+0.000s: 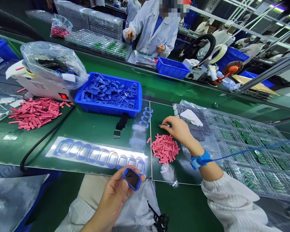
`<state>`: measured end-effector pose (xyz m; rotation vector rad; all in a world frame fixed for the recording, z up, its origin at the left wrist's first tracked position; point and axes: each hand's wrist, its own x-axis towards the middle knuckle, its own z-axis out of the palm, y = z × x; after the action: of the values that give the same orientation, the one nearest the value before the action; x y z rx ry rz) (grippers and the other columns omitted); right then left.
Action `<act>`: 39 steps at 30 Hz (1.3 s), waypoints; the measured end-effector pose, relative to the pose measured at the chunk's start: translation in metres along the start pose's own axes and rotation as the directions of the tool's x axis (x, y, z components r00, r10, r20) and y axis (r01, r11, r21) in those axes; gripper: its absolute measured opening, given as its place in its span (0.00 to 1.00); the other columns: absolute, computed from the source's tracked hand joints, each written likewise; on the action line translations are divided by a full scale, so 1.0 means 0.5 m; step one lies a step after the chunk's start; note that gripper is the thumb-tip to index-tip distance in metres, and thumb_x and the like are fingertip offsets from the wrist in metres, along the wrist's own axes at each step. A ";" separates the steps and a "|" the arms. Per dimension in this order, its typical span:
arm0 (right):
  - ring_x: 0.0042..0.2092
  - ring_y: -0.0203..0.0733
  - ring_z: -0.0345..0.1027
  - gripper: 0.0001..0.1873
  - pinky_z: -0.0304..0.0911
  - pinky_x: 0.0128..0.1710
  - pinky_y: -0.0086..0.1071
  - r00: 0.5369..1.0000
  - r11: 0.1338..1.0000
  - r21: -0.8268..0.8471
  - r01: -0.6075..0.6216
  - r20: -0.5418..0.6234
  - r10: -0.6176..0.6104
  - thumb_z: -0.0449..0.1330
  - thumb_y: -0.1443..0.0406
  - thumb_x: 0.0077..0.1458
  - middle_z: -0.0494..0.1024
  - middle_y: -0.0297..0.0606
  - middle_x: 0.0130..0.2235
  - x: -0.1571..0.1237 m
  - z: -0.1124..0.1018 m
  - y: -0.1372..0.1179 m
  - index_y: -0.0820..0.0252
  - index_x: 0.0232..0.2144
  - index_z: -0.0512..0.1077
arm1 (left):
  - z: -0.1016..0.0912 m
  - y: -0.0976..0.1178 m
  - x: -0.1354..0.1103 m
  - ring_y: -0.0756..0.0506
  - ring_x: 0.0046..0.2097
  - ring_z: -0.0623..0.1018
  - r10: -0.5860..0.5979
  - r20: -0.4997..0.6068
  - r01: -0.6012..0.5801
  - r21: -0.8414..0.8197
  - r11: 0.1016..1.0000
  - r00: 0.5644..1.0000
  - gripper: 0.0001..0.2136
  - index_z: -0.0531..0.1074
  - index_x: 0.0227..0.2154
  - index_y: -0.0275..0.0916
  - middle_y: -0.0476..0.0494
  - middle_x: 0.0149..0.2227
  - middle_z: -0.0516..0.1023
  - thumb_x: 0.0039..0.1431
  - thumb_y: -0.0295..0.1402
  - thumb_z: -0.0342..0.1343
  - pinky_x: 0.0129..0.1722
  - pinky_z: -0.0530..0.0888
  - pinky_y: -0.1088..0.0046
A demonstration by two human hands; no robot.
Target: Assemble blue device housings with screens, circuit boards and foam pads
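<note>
l hand [118, 190] is clamped on a blue frame [132, 179] w/ a dark panel in it, held tilted by the near edge of the green surface [94, 129], above the wearer's lap. r hand [177, 127] is well apart from it, thumb & fingertips pinched on a thin dark item [162, 125], too small to id, over the surface just beyond a pile of pink strips [165, 148]. blue strap [200, 160] around r wrist, cord running off to the r.

nr l hand: clear sheet [96, 154] w/ a row of ovals, flat on surface. small clear bag [168, 174] just nearer than the pink pile, at the edge. farther back, blue bin [103, 107] full of small blue parts [111, 90]; black strip [122, 121] by its front.

far l: bigger pink pile [36, 112] in front of a white box [38, 85] w/ a red switch, large clear bag [45, 51] on top; black cable [44, 138] runs down past it. to the r: dark grey strips [198, 131] w/ a white pc of paper [191, 117] on top, then clear trays [270, 193] holding green boards [259, 157]. opp. side: co-worker [154, 29] in a white coat.
</note>
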<state>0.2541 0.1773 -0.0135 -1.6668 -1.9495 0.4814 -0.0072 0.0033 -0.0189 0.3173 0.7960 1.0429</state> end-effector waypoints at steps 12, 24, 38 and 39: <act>0.18 0.31 0.69 0.21 0.65 0.18 0.22 0.876 0.424 0.784 -0.454 0.479 0.051 0.67 0.52 0.45 0.75 0.25 0.18 -0.246 0.039 -0.218 0.56 0.28 0.62 | 0.032 -0.005 -0.005 0.34 0.61 0.64 0.072 0.351 -0.139 0.171 0.975 0.934 0.17 0.80 0.38 0.50 0.41 0.59 0.68 0.47 0.50 0.61 0.58 0.61 0.57; 0.56 0.46 0.65 0.28 0.62 0.54 0.40 0.921 0.910 0.215 0.355 0.090 -0.380 0.64 0.60 0.52 0.73 0.42 0.53 -0.271 -0.026 -0.225 0.55 0.55 0.63 | 0.055 -0.004 -0.037 0.41 0.42 0.78 -0.053 0.134 0.062 -0.061 0.996 0.990 0.18 0.81 0.30 0.44 0.41 0.48 0.77 0.37 0.48 0.68 0.43 0.73 0.69; 0.41 0.37 0.76 0.16 0.65 0.42 0.31 0.875 0.864 0.414 0.286 0.254 -0.412 0.67 0.59 0.48 0.81 0.31 0.41 -0.249 -0.033 -0.229 0.53 0.41 0.73 | 0.017 -0.020 -0.033 0.42 0.43 0.75 -0.076 0.319 0.054 0.077 0.996 0.945 0.16 0.81 0.35 0.46 0.45 0.35 0.77 0.44 0.48 0.64 0.47 0.69 0.67; 0.41 0.37 0.76 0.16 0.64 0.41 0.31 0.878 0.866 0.422 0.268 0.263 -0.400 0.67 0.59 0.48 0.82 0.30 0.40 -0.253 -0.030 -0.227 0.53 0.40 0.73 | 0.015 -0.022 -0.035 0.44 0.40 0.75 -0.083 0.308 0.064 0.072 0.995 0.948 0.16 0.81 0.35 0.46 0.45 0.35 0.77 0.44 0.48 0.65 0.45 0.70 0.69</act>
<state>0.1857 0.0319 0.0442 -1.0169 -2.1658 0.9873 0.0007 -0.0161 -0.0127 0.4880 0.5509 0.8722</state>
